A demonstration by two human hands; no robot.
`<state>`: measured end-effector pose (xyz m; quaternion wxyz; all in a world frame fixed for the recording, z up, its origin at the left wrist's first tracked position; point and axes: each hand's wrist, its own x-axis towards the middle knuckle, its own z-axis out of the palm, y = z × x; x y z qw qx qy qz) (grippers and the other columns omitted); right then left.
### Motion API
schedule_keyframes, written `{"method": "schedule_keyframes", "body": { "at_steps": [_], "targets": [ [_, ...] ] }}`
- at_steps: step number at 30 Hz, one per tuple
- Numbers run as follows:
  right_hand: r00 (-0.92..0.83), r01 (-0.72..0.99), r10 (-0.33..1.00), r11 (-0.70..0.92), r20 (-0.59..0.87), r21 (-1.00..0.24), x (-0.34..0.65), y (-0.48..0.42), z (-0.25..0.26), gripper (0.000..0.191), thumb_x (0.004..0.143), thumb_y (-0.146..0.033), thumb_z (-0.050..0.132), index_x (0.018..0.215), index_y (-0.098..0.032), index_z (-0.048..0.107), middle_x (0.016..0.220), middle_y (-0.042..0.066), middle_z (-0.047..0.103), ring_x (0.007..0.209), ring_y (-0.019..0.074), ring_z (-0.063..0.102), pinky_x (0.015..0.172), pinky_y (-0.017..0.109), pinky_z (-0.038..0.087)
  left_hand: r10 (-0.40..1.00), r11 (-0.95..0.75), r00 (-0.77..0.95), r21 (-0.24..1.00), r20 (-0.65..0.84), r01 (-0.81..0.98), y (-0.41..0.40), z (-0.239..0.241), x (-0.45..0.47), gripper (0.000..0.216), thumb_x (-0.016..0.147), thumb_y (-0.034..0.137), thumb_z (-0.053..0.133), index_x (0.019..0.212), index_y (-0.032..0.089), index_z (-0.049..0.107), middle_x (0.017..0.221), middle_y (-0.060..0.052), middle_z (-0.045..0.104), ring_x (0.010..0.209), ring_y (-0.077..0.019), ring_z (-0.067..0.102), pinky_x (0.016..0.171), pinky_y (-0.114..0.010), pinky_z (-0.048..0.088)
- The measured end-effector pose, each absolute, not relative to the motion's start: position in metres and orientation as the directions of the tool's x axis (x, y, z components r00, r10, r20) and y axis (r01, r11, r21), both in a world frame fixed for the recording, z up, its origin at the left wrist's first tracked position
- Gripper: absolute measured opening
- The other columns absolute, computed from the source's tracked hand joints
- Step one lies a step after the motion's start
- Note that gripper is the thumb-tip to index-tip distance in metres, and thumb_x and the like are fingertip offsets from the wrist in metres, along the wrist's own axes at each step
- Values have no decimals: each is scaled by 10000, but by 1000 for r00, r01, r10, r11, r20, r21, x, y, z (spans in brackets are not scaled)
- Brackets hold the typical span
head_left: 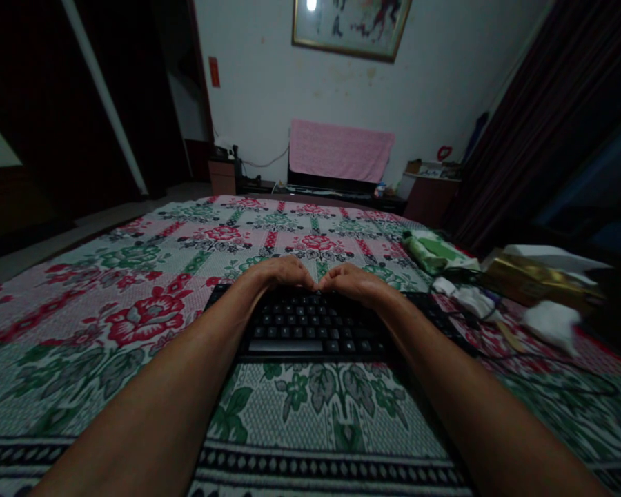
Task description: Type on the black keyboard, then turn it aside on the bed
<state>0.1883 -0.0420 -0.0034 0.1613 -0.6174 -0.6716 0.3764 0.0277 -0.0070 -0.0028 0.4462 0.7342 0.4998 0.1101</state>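
Note:
A black keyboard (310, 331) lies flat on the flowered bed cover, its space bar side toward me. My left hand (290, 270) bends over the keyboard's far edge with fingers curled and closed. From the other side my right hand (349, 279) reaches to the same spot, its fingers pinched. The fingertips of both hands meet just above the far row of keys, near the keyboard's middle. Whatever sits between them is too small or too hidden to make out. My forearms cover parts of the keyboard's left and right ends.
To the right lie a green and white packet (437, 252), a gold box (541, 279), crumpled white tissue (551, 324) and a dark cable (564, 362). The patterned bed cover (145, 317) spreads all around. Beyond the bed, a pink towel (341, 150) hangs over a dark screen.

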Motion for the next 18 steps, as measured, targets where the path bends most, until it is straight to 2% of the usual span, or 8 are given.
{"method": "schedule_keyframes", "body": {
  "at_steps": [5, 8, 18],
  "targets": [
    [-226, 666, 941, -39, -252, -745, 192, -40, -5, 184, 599, -285, 542, 695, -137, 594, 530, -10, 502, 409, 46, 341, 405, 177, 277, 832, -113, 473, 748, -289, 655, -7, -2, 28, 215, 489, 330, 603, 556, 130, 560, 462, 28, 451, 436, -65, 338, 428, -213, 251],
    [-216, 683, 942, -41, -255, -729, 191, -39, -4, 193, 590, -311, 558, 678, -143, 592, 515, -15, 501, 398, 48, 336, 400, 186, 271, 831, -130, 479, 740, -282, 660, -7, -3, 28, 235, 500, 341, 595, 598, 127, 581, 495, 23, 483, 451, -67, 352, 442, -211, 270],
    [-78, 858, 971, -49, -224, -512, 176, -44, 11, 190, 571, -245, 540, 710, -145, 622, 623, 21, 573, 505, 89, 448, 444, 200, 296, 816, -165, 503, 717, -286, 677, -4, -4, 28, 247, 495, 335, 597, 640, 135, 609, 544, 18, 542, 489, -75, 402, 467, -202, 291]
  ]
}}
